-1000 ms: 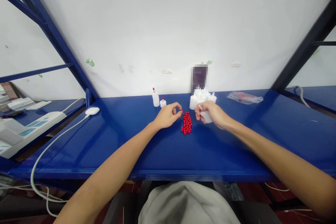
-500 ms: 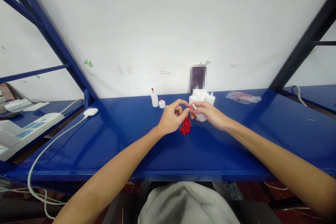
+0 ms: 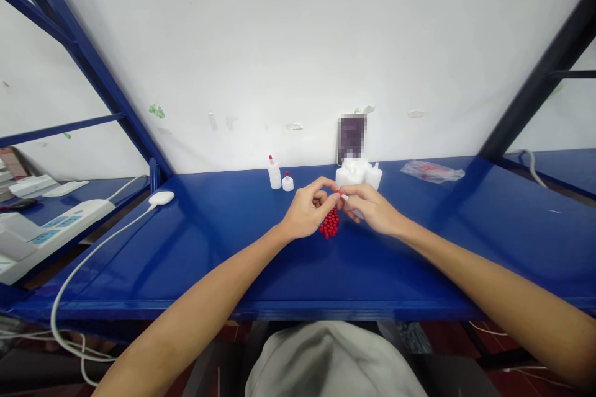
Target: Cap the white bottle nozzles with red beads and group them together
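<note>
Hands (image 3: 342, 208) lowered, bottle (image 3: 350, 200) hidden

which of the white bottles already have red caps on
The two small bottles standing apart at the back left, a taller one and a short one, each carry a red cap. The cluster of white bottles behind the hands shows bare white tips.

White wall (image 3: 279, 43), blue table (image 3: 209, 248), blue frame (image 3: 88, 56)
</note>
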